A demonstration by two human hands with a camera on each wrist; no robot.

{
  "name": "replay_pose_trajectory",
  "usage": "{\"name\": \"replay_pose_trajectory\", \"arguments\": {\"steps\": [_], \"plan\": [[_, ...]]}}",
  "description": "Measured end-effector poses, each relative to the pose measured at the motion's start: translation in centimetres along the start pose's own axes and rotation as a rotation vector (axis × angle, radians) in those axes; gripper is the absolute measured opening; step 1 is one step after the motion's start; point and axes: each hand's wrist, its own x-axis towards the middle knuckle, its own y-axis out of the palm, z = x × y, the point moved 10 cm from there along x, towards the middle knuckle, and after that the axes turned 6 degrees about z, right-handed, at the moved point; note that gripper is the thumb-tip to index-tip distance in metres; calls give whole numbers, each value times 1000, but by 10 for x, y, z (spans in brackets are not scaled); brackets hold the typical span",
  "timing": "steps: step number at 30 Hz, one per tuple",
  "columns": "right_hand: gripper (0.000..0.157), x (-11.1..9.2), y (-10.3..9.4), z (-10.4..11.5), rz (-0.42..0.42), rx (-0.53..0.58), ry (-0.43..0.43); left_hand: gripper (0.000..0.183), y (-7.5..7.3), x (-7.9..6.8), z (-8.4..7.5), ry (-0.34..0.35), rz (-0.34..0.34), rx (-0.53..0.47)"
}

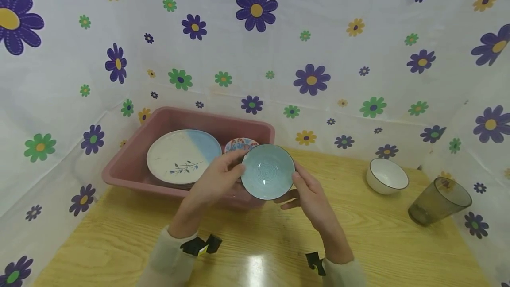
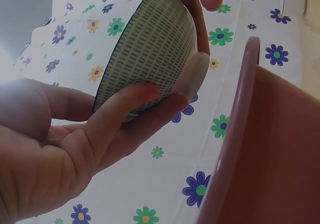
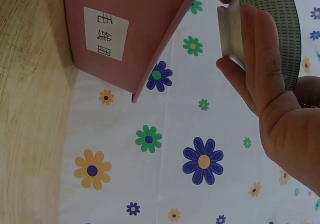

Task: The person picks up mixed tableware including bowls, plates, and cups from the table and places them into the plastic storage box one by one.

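Observation:
A light blue bowl is held up between both hands in front of the pink basin, its inside tilted toward the head camera. My left hand grips its left rim, thumb on the inner edge and fingers behind. On the opposite side my right hand holds the rim the same way. Green dashes cover the bowl's outside in the left wrist view, with a pale foot ring at its base. Fingers of the right hand lie along the patterned underside in the right wrist view.
The pink basin holds a white and blue plate with a leaf sprig and a red-and-blue patterned bowl. A white bowl and a tinted glass stand at the right of the wooden table. Flowered cloth hangs behind.

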Motion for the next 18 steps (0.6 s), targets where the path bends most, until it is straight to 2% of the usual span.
{"name": "replay_pose_trajectory", "arguments": {"steps": [11, 18], "plan": [[44, 4, 7, -5, -40, -47, 6, 48, -22, 0, 5, -30, -116, 12], [38, 5, 10, -8, -99, -203, 30, 44, -40, -1, 11, -65, -223, 13]]}}
